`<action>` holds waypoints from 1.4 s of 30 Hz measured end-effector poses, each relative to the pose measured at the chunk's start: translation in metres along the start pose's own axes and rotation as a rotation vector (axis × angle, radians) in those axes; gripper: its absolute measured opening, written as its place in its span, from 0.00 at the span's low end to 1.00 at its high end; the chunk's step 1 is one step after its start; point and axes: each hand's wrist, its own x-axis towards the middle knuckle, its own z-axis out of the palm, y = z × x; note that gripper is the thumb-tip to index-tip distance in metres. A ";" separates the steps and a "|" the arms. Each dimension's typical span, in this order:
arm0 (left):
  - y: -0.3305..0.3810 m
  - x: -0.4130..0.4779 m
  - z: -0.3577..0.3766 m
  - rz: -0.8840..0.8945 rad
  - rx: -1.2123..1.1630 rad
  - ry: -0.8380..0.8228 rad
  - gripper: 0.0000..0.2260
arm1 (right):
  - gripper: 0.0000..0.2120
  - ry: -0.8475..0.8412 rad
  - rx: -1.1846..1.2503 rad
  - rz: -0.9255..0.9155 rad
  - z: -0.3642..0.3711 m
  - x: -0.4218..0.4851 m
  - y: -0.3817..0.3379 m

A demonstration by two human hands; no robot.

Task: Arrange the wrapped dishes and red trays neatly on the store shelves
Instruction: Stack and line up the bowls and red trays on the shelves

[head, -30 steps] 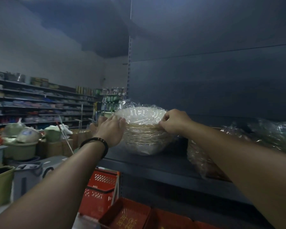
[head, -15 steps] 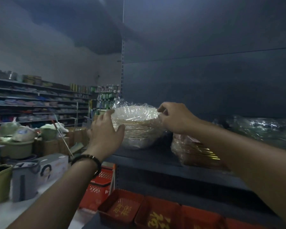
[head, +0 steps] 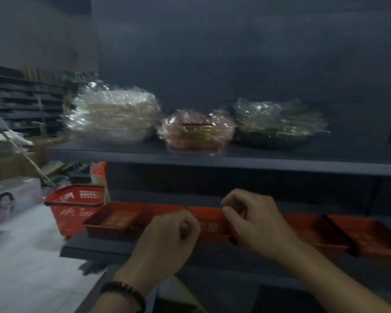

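Observation:
Three plastic-wrapped stacks stand in a row on the upper shelf (head: 145, 152): white dishes (head: 113, 118) at the left, a reddish stack (head: 194, 132) in the middle and a dark stack (head: 275, 125) at the right. Several red trays lie side by side on the lower shelf (head: 95, 247), among them a left tray (head: 115, 220), a middle tray (head: 210, 220) and a right tray (head: 370, 236). My left hand (head: 167, 240) and my right hand (head: 255, 224) hang in front of the middle trays, fingers loosely curled, holding nothing. The picture is blurred.
A red shopping basket (head: 75, 204) stands on the floor at the shelf's left end. Beside it sits a white printed box (head: 11, 197). Cardboard boxes and more store shelving fill the far left. The dark shelf back panel rises behind the dishes.
Both hands have let go of the white wrapped dishes and dropped from the upper shelf to in front of the red trays. The view has tilted down and right.

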 end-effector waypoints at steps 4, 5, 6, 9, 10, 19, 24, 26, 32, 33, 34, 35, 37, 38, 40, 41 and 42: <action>0.014 -0.003 0.068 -0.038 -0.003 -0.206 0.05 | 0.06 -0.077 -0.054 0.245 0.009 -0.050 0.088; 0.017 -0.001 0.084 -0.053 -0.010 -0.250 0.04 | 0.07 -0.092 -0.058 0.312 0.009 -0.061 0.108; 0.019 0.002 0.099 -0.068 -0.021 -0.285 0.03 | 0.07 -0.108 -0.073 0.368 0.009 -0.071 0.126; 0.027 0.016 0.145 -0.075 -0.060 -0.341 0.03 | 0.07 -0.129 -0.126 0.510 0.005 -0.094 0.176; 0.030 0.020 0.161 -0.075 -0.078 -0.361 0.03 | 0.07 -0.126 -0.144 0.543 0.003 -0.100 0.192; 0.034 0.047 0.291 -0.120 -0.112 -0.445 0.14 | 0.15 -0.093 -0.196 0.692 -0.008 -0.116 0.309; 0.037 0.071 0.331 -0.022 -0.053 -0.366 0.14 | 0.36 -0.069 -0.287 0.837 -0.007 -0.102 0.344; 0.039 0.079 0.343 -0.023 -0.074 -0.331 0.12 | 0.41 -0.109 -0.360 0.899 -0.010 -0.096 0.351; 0.039 0.084 0.372 0.002 -0.068 -0.338 0.12 | 0.45 -0.099 -0.392 0.959 -0.017 -0.093 0.367; 0.039 0.084 0.374 0.001 -0.068 -0.335 0.13 | 0.45 -0.107 -0.394 0.964 -0.017 -0.093 0.369; 0.038 0.085 0.377 -0.002 -0.075 -0.328 0.14 | 0.45 -0.111 -0.398 0.966 -0.017 -0.094 0.370; 0.038 0.085 0.378 -0.010 -0.090 -0.321 0.16 | 0.44 -0.107 -0.400 0.965 -0.017 -0.095 0.370; 0.039 0.086 0.380 -0.044 -0.140 -0.313 0.23 | 0.41 -0.076 -0.390 0.957 -0.019 -0.098 0.371; 0.041 0.086 0.380 -0.060 -0.160 -0.317 0.26 | 0.39 -0.061 -0.380 0.947 -0.020 -0.100 0.370; 0.045 0.085 0.379 -0.080 -0.172 -0.347 0.29 | 0.35 -0.020 -0.340 0.899 -0.023 -0.108 0.369; 0.048 0.084 0.378 -0.077 -0.175 -0.361 0.30 | 0.33 0.006 -0.311 0.866 -0.025 -0.114 0.369; 0.050 0.083 0.377 -0.065 -0.174 -0.371 0.31 | 0.30 0.028 -0.289 0.827 -0.028 -0.120 0.367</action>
